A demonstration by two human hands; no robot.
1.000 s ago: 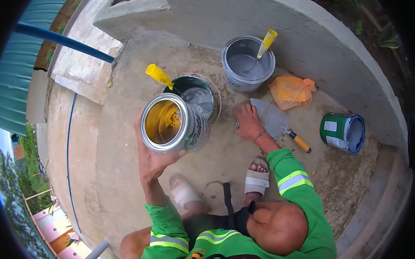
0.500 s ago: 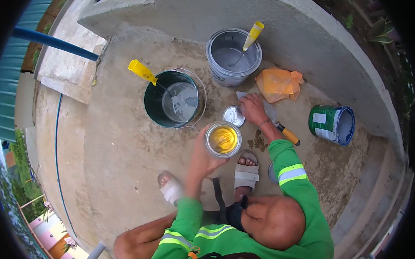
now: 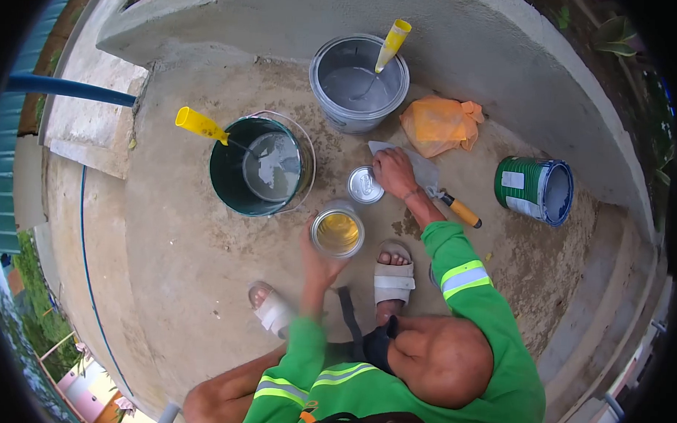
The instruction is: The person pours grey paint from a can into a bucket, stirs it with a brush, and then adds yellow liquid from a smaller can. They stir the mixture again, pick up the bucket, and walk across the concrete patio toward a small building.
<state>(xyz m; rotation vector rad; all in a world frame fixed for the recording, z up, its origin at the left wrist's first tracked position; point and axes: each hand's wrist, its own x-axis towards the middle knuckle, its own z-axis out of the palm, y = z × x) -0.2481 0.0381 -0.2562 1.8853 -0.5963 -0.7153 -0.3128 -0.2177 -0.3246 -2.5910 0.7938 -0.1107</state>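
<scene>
My left hand (image 3: 319, 264) is wrapped round the side of an open metal can (image 3: 342, 205) with clear amber liquid (image 3: 339, 232) inside. It holds the can above the concrete, slightly tilted. My right hand (image 3: 393, 171) reaches down beside a round silver lid (image 3: 365, 185), fingers bunched over the grey blade (image 3: 423, 168) of a trowel. The trowel's orange-and-black handle (image 3: 461, 210) points toward my right sleeve. Whatever those fingertips pinch is hidden under the hand.
A dark green bucket (image 3: 219, 165) and a grey pail (image 3: 321, 99) each hold grey material and a yellow-handled tool. An orange plastic bag (image 3: 434, 133) lies by the curved wall (image 3: 500, 60). A green tin (image 3: 520, 186) lies tipped over on the right. My sandalled feet are close below the can.
The view has shifted, so the buckets and tin sit further left. The can has moved slightly left and tilted; its swirling liquid looks smoother. My right hand stays by the lid and blade.
</scene>
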